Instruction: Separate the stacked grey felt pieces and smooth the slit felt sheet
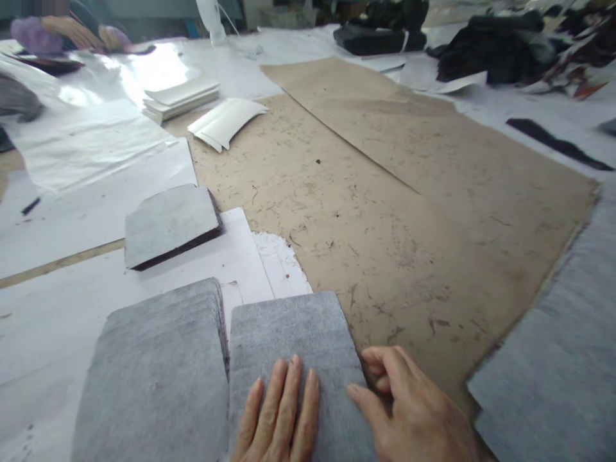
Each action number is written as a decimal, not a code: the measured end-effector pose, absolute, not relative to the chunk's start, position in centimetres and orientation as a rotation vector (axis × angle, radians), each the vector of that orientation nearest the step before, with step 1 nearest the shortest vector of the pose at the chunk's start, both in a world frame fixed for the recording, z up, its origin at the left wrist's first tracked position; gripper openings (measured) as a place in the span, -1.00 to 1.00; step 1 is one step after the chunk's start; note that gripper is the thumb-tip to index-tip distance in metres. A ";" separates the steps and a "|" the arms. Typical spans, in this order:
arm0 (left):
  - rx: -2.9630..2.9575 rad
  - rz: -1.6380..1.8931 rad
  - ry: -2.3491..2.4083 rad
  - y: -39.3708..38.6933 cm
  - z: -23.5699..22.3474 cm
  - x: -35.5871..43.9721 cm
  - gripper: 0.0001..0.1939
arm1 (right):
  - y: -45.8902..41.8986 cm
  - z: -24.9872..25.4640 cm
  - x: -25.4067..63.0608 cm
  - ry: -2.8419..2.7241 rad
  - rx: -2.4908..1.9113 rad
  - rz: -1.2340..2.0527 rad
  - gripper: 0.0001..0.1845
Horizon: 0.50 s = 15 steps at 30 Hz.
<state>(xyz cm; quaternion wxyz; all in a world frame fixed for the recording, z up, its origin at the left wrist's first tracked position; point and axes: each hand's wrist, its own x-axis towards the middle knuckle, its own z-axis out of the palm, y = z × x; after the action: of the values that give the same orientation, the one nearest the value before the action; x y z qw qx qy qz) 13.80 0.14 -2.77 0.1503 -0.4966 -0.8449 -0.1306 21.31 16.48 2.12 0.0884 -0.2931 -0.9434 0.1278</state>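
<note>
My left hand lies flat, fingers stretched out, on a grey felt-like panel with rounded top corners. At that panel's right edge is my right hand, its fingers bent and its thumb apart from the index finger. The thumb tip overlaps the panel's edge, and nothing shows held between the fingers. Just left of the panel sits a stack of similar grey pieces, its layers fanned at the upper right corner. Farther up, a smaller stack of grey cut pieces with dark undersides rests on white paper.
Brown paper with scattered lint covers the table's middle. Large grey fabric lies at right. White card pieces and a white stack are beyond. Dark fabric piles stand at the back; another person's hands show far left.
</note>
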 end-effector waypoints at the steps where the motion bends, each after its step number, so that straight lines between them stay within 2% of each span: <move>1: -1.448 -0.371 -2.400 0.0 -3.0 13.6 -0.57 | 16.7 2.3 21.1 -2.792 -0.826 0.385 -0.76; 4: -1.501 -0.352 -2.359 -0.3 -3.0 13.1 -0.54 | 17.5 2.9 19.5 -2.706 -0.658 0.397 -0.76; 9: -1.516 -0.326 -2.326 0.0 -2.5 13.1 -0.33 | 19.7 2.9 15.6 -2.748 -0.370 0.491 -0.53; 12: -1.435 -0.386 -2.336 0.4 -2.5 13.2 -0.31 | 20.8 2.6 14.0 -2.871 -0.364 0.616 -0.55; 15: -1.441 -0.389 -2.339 0.4 -2.1 13.0 -0.27 | 21.3 3.0 13.2 -2.976 -0.535 0.732 -0.65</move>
<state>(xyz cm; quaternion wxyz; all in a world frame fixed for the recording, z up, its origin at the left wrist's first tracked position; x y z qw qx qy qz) 12.98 0.36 -2.08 0.1825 -0.5105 -0.8289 -0.1379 13.22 21.33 3.01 0.0154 -0.1718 -0.9565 0.2351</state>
